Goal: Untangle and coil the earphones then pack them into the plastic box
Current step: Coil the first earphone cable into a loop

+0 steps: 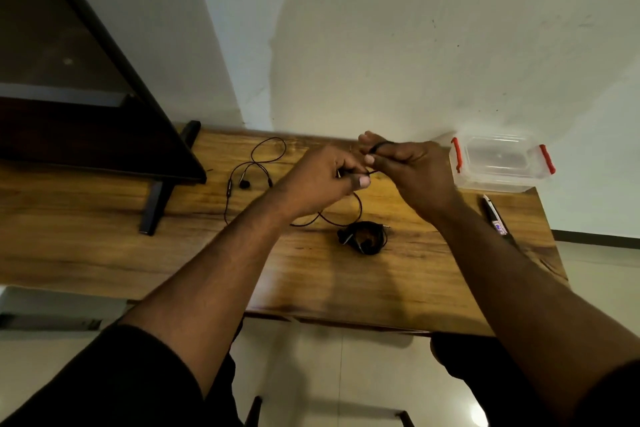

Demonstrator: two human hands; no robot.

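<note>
Left hand: the left hand [320, 180] is raised over the wooden table [104, 246], fingers curled, pinching the black earphone cable [256, 163].
Right hand: the right hand [412, 172] has cable looped round its curled fingers.
Loose cable: trails left across the table.
Coiled earphones [363, 237]: on the table, below the hands.
Plastic box [502, 163]: closed, red clips, at the far right.
Pen [495, 215]: near the box.

The table [104, 218] is golden-brown wood with darker streaked grain. Both earphones, the loose earphone cable [266, 152] at far left and the coiled set [363, 237] nearer, are black. The plastic box [502, 163] at far right is clear with 2 red clips. The wall [415, 45] is off-white, the monitor [86, 114] dark.
</note>
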